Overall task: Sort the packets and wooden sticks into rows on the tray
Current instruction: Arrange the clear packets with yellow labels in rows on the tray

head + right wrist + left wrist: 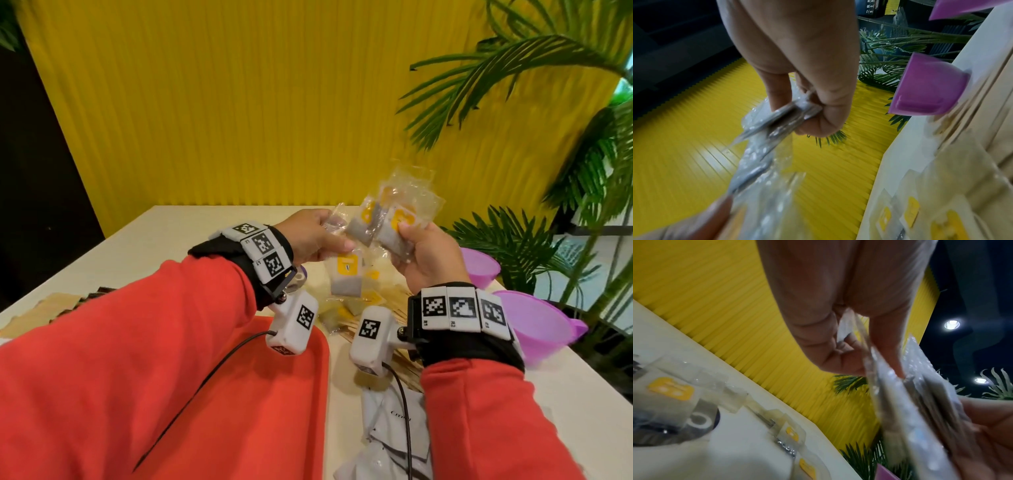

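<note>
**Splitting a clutch of packets above the table**

I hold both hands raised over the table. My right hand clenches a fanned bunch of clear packets, thumb pressed on the front one's yellow label. My left hand pinches the clear edge of one packet at the left side of the bunch; the left wrist view shows film nipped between thumb and fingers.

More packets lie loose on the table below my hands, just right of the red tray. Wooden sticks lie spread beside them, partly hidden by my right wrist. I see nothing on the visible part of the tray, though my left sleeve covers most of it.

Hazards from here:
- The film looks slick. If I pull one packet sideways, its neighbours may slide out of my right hand and drop onto the loose pile.
- My hold on the thin edge is small; the film may slip or tear.
- The wrist cables hang near the tray and could drag anything laid there.

Readable markings: the yellow labels carry a mark too small to read. A white sachet near me shows dark lettering, which I cannot make out with certainty. The wrist bands carry square black-and-white codes.
</note>
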Available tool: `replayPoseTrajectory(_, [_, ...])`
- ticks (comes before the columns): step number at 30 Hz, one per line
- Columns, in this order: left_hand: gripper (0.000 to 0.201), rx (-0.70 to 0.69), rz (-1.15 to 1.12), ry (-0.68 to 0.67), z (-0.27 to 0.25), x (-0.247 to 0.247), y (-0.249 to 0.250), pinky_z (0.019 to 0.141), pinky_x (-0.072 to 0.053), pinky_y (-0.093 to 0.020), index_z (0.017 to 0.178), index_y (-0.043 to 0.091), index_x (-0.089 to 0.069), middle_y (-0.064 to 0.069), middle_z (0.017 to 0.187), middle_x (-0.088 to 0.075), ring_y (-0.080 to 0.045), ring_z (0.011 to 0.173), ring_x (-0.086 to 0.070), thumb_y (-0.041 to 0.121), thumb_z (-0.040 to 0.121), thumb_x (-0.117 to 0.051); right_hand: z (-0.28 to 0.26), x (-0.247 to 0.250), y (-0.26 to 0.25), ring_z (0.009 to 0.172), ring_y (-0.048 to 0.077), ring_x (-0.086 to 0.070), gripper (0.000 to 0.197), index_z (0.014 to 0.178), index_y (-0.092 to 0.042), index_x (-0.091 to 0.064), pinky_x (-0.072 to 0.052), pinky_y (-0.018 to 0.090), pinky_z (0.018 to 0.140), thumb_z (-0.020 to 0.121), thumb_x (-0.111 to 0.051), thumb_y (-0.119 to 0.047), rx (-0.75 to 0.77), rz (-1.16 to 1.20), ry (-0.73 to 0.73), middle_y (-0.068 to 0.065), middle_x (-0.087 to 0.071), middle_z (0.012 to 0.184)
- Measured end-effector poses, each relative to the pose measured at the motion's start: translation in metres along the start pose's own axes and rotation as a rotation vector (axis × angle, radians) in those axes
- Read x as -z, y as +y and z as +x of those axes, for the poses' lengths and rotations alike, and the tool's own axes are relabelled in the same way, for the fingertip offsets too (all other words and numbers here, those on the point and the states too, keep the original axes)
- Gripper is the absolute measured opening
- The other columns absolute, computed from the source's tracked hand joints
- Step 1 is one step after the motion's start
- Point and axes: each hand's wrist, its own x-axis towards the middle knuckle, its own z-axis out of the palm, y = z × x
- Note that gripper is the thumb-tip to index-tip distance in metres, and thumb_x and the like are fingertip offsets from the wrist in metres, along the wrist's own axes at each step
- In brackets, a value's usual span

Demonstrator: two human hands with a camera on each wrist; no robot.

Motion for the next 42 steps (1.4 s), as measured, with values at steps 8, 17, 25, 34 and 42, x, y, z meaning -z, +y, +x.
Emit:
replayPoseTrajectory(8, [0.02, -0.06, 0.026, 0.225, 0.006, 0.012, -0.005, 0.044, -0.036, -0.017, 0.077, 0.015, -0.052, -0.003, 0.067, -0.055, -0.005, 0.041, -0.046, 0.007, 0.081, -0.07, -0.001, 0.002, -0.002, 0.062, 0.015, -0.061, 0.018, 0.088, -0.013, -0.056, -0.052, 0.021, 0.045, 0.094, -0.045, 0.0, -0.052, 0.024, -0.142, 0.006, -0.061, 0.081])
replayPoseTrajectory(17, [0.03, -0.087, -0.053, 0.163, 0.01, 0.0, 0.004, 0.035, -0.028, -0.011, 0.061, 0.016, -0.049, 0.002, 0.047, -0.045, -0.004, 0.03, -0.034, 0.014, 0.085, -0.067, 0.0, -0.001, 0.002, 0.068, 0.023, -0.061, 0.015, 0.081, -0.007, -0.057, -0.057, 0.042, 0.06, 0.089, -0.051, 0.004, -0.135, -0.213, -0.193, 0.012, -0.06, 0.08])
replayPoseTrajectory(25, [0.016, -0.005, -0.071, 0.112, 0.002, 0.0, 0.005, 0.035, -0.032, -0.011, 0.075, 0.017, -0.059, 0.005, 0.056, -0.055, -0.001, 0.032, -0.038, 0.019, 0.091, -0.059, 0.003, 0.001, 0.002, 0.065, 0.019, -0.059, 0.015, 0.082, -0.008, -0.058, -0.055, 0.029, 0.048, 0.09, -0.051, 0.002, -0.124, -0.288, -0.201, 0.009, -0.06, 0.077])
replayPoseTrajectory(34, [0.024, 0.036, -0.007, 0.064, 0.0, 0.004, 0.013, 0.043, -0.042, -0.013, 0.075, 0.016, -0.056, 0.002, 0.065, -0.054, -0.006, 0.041, -0.043, 0.002, 0.093, -0.049, -0.001, -0.001, 0.003, 0.067, 0.02, -0.06, 0.017, 0.079, -0.011, -0.055, -0.054, 0.037, 0.059, 0.092, -0.049, 0.0, -0.037, -0.261, -0.298, 0.007, -0.06, 0.077])
replayPoseTrajectory(42, [0.019, 0.36, 0.661, -0.032, -0.011, 0.011, -0.002, 0.042, -0.033, -0.02, 0.091, 0.008, -0.058, -0.003, 0.075, -0.053, -0.013, 0.055, -0.047, 0.026, 0.095, -0.052, 0.003, 0.006, -0.001, 0.07, 0.021, -0.062, 0.016, 0.089, -0.01, -0.059, -0.057, 0.035, 0.057, 0.092, -0.048, 0.003, -0.083, -0.158, -0.156, 0.012, -0.062, 0.084])
